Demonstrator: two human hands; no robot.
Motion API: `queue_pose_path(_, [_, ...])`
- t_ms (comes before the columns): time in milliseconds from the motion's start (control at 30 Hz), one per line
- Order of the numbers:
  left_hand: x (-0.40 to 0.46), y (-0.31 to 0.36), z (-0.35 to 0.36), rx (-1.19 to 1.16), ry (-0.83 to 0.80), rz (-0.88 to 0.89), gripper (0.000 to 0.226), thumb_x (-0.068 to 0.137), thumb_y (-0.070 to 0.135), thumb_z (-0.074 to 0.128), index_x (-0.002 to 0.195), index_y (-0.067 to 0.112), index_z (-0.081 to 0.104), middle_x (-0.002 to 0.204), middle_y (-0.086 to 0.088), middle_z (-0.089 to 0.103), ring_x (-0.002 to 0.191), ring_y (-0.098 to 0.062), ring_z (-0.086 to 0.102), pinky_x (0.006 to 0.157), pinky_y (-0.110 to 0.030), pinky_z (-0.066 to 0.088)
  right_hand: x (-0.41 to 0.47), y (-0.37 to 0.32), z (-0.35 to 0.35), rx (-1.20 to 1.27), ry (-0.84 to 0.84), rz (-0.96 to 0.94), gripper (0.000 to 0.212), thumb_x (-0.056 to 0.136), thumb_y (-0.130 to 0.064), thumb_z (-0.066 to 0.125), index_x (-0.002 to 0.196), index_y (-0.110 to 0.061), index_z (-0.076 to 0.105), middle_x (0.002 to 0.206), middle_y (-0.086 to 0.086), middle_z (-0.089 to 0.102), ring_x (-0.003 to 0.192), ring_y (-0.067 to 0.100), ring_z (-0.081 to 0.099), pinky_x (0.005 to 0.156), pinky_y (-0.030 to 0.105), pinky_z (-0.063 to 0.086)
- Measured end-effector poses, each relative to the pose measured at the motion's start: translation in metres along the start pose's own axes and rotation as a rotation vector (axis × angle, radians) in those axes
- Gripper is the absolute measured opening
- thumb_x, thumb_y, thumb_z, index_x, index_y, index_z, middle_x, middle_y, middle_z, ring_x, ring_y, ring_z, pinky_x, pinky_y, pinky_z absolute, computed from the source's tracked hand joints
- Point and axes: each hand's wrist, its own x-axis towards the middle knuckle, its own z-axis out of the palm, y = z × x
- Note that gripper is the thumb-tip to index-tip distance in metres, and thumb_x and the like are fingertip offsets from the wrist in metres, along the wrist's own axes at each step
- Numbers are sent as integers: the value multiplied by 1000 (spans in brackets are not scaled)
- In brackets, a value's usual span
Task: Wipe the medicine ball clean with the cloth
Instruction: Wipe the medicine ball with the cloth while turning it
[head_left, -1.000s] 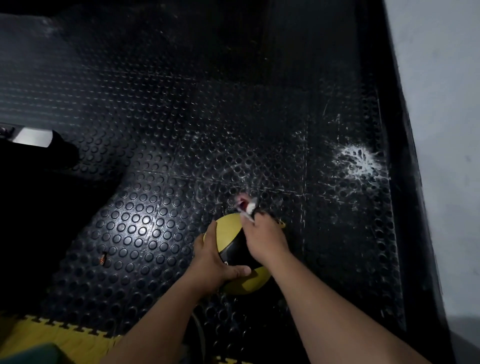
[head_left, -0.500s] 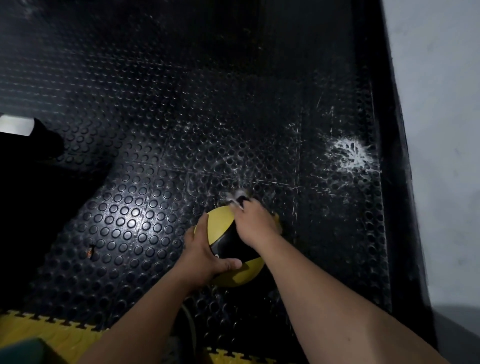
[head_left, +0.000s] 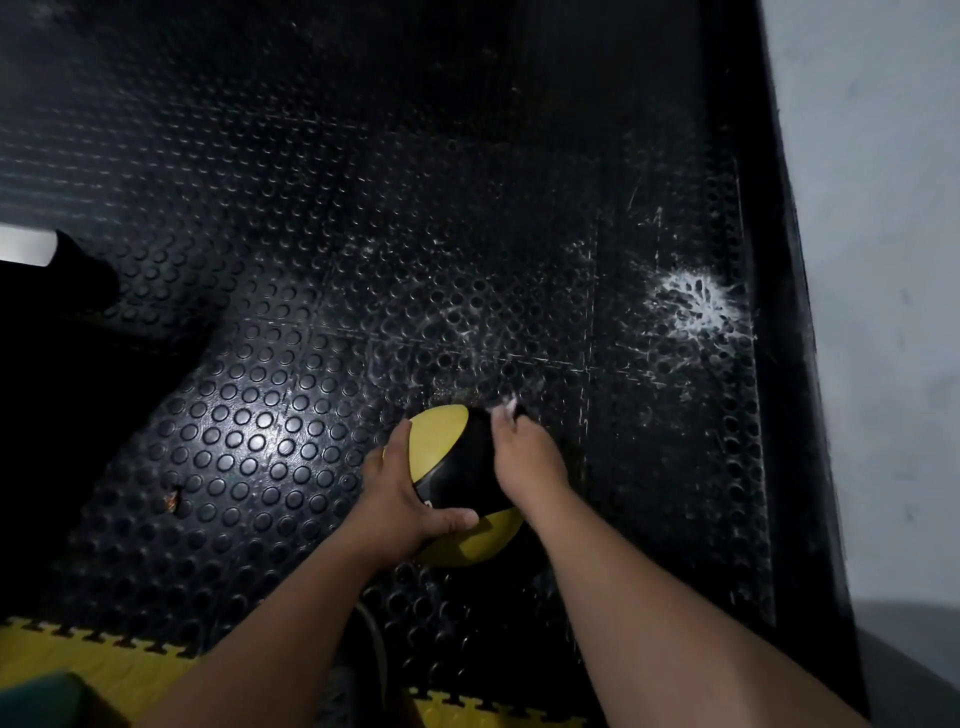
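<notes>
Since a second ago my right hand (head_left: 527, 457) slid the cloth (head_left: 506, 413) rightward over the ball (head_left: 457, 483), grip closed round it; left hand (head_left: 400, 499) cups the ball's side, steadying it on the floor (head_left: 270, 415).

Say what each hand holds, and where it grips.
The left hand holds the ball by its near-left side, thumb across the front. The right hand grips the cloth, bunched, against the ball's far top.
</notes>
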Motion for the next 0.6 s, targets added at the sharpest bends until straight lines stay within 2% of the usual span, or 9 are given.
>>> queue_pose_path(67, [2,-1,-4,-14,3,-8,139,59,38,97,160,38,2,158,-9,13,145,-31,26,113,-44,34,-21,3,14,-33,71,-174,47,107,-49,32,123,-20,66,126,-1,59,107,17,55,88,32,41])
queue_pose_path(100, [1,-1,-3,-9,-2,-7,138,60,38,97,160,38,2,158,-10,12,145,-32,26,114,-44,34,-26,11,16,-6,78,-200,44,107,-47,34,125,-22,65,130,-2,58,113,18,54,88,32,40])
queue_pose_path(233, [3,-2,1,10,0,-2,141,56,45,97,159,39,2,161,-8,9,147,-32,21,119,-49,31,-10,28,4,231,57,122,53,108,-49,30,132,-14,61,127,9,62,102,23,56,87,37,46])
queue_pose_path(333, [7,-5,-6,-43,-4,-25,148,41,63,93,158,40,6,157,-13,17,144,-34,28,116,-55,36,-32,17,18,191,75,-40,52,107,-50,31,144,-22,54,144,0,51,127,22,51,103,35,42])
queue_pose_path(367, [9,-6,-7,-56,1,-28,151,37,67,92,159,40,7,156,-13,19,144,-34,28,116,-54,36,-39,19,21,222,78,-73,49,107,-47,33,143,-22,55,143,-3,50,130,20,49,104,33,40])
queue_pose_path(433, [9,-9,-5,-66,2,-27,151,36,67,94,158,40,8,155,-12,19,144,-32,27,116,-55,36,-38,28,16,305,95,21,45,108,-41,36,135,-14,60,132,3,58,123,26,55,98,36,45])
queue_pose_path(500, [10,-12,-2,-83,2,-22,146,40,65,94,156,45,9,156,-9,20,143,-31,29,114,-57,38,-28,29,10,381,102,177,52,108,-46,32,141,-15,56,137,8,59,123,30,57,99,39,47])
queue_pose_path(600, [15,-20,-5,-140,43,-22,136,35,69,96,146,56,20,150,-7,35,137,-31,43,106,-57,48,-41,14,22,272,80,-18,50,107,-50,31,145,-27,54,151,0,48,133,22,50,93,30,43])
